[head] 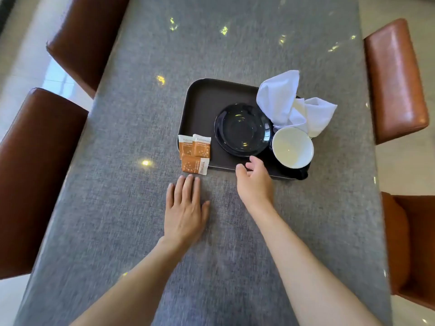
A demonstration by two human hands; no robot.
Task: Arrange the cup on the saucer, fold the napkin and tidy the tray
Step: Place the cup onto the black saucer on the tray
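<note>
A dark brown tray (pixel 202 100) lies on the grey table. On it rests a glossy black saucer (pixel 243 129). To the saucer's right a cup (pixel 293 147), white inside and dark outside, stands at the tray's front right corner. A crumpled white napkin (pixel 287 100) hangs over the tray's right rim behind the cup. Three orange-and-white sachets (pixel 195 151) overlap the tray's front left corner. My left hand (pixel 184 208) lies flat on the table just below the sachets, fingers apart. My right hand (pixel 255 180) hovers open at the tray's front rim, fingertips near the saucer's edge.
The grey table (pixel 131 114) stretches away from me. Brown leather chairs stand along both sides: two on the left (pixel 35 161), (pixel 89 31) and two on the right (pixel 397 81), (pixel 412 243). Pale floor shows beyond the table edges.
</note>
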